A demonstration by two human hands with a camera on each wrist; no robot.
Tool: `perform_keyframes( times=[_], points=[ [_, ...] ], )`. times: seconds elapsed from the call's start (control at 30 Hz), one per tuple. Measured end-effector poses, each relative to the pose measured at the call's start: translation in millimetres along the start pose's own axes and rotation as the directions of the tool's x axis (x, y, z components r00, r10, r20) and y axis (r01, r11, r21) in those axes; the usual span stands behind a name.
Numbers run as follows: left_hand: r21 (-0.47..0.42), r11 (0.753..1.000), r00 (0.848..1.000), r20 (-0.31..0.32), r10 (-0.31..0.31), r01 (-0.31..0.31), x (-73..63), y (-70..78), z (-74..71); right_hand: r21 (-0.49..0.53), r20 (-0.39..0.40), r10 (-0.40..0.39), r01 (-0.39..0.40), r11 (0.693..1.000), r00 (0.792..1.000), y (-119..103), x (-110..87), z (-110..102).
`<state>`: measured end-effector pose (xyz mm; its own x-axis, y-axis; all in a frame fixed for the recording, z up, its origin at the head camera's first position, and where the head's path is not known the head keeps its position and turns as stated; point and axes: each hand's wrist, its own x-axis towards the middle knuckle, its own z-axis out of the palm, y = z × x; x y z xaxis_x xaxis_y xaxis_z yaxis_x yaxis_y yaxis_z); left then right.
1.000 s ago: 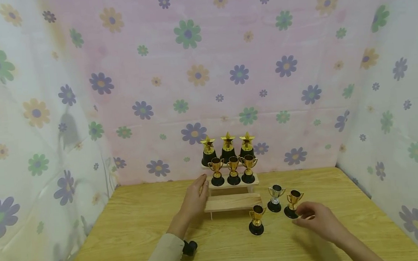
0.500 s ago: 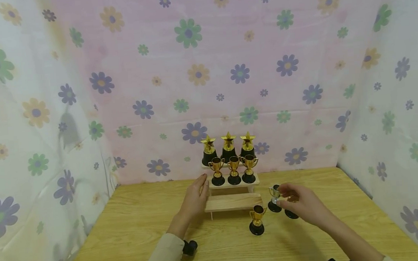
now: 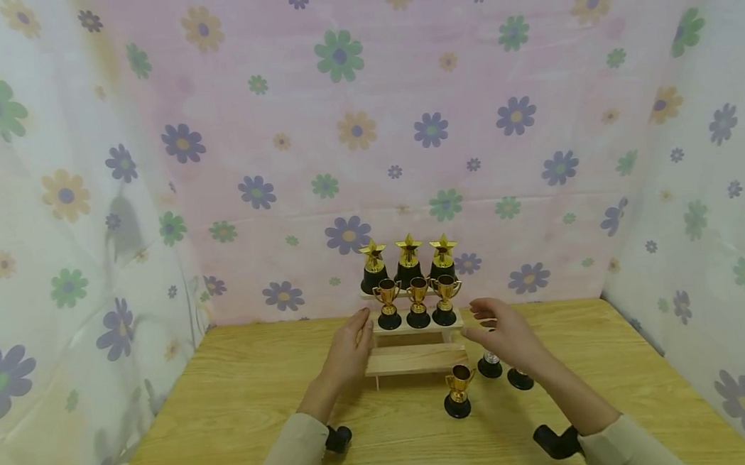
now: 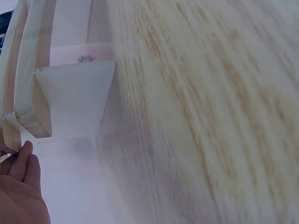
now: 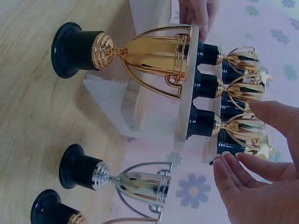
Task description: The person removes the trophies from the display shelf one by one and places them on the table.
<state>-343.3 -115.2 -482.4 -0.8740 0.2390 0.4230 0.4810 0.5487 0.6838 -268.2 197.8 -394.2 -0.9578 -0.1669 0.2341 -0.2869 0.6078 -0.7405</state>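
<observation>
A stepped wooden stand (image 3: 412, 361) holds a row of gold star trophies (image 3: 409, 266) on its top step and gold cup trophies (image 3: 418, 302) on its middle step. My left hand (image 3: 346, 349) touches the left end of the middle step with straight fingers (image 4: 32, 170). Relaxed fingers and a thumb apart, my right hand (image 3: 508, 336) is just off that step's right end, holding nothing. Under it, partly hidden, stand a silver cup trophy (image 5: 140, 189) and a gold one (image 3: 520, 378). Another gold cup trophy (image 3: 459, 392) stands before the stand's front right corner.
The bottom step carries no trophies. Wood-grain tabletop (image 3: 242, 411) surrounds the stand. Flowered cloth (image 3: 304, 158) hangs behind and at both sides. A black wrist device (image 3: 558, 441) sits on the right forearm, and a similar one (image 3: 338, 439) on the left.
My right hand has moved from beside the far-right gold cup, past the silver one, up and left to the stand's right end. The left hand and trophies have stayed put.
</observation>
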Motion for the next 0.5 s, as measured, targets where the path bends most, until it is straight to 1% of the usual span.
perform_keyframes(
  times=[0.1,0.23,0.4,0.5],
  points=[
    [0.0,1.0,1.0,-0.001,0.002,-0.002,0.6,-0.5,-0.1,-0.01,-0.002,0.028,-0.028,1.0,1.0,-1,8.9,4],
    [-0.001,1.0,1.0,-0.001,0.006,-0.006,1.6,-1.2,-0.5,-0.017,-0.008,0.042,-0.042,0.999,0.999,1,19.5,11],
    [-0.001,1.0,1.0,0.004,0.005,-0.005,1.4,-2.0,-0.6,-0.01,-0.009,0.056,-0.056,0.998,0.998,4,27.2,17],
    [0.006,1.0,1.0,0.0,0.02,-0.02,1.1,-1.7,-0.7,-0.001,-0.003,0.073,-0.073,0.997,0.997,4,30.5,20]
  ],
)
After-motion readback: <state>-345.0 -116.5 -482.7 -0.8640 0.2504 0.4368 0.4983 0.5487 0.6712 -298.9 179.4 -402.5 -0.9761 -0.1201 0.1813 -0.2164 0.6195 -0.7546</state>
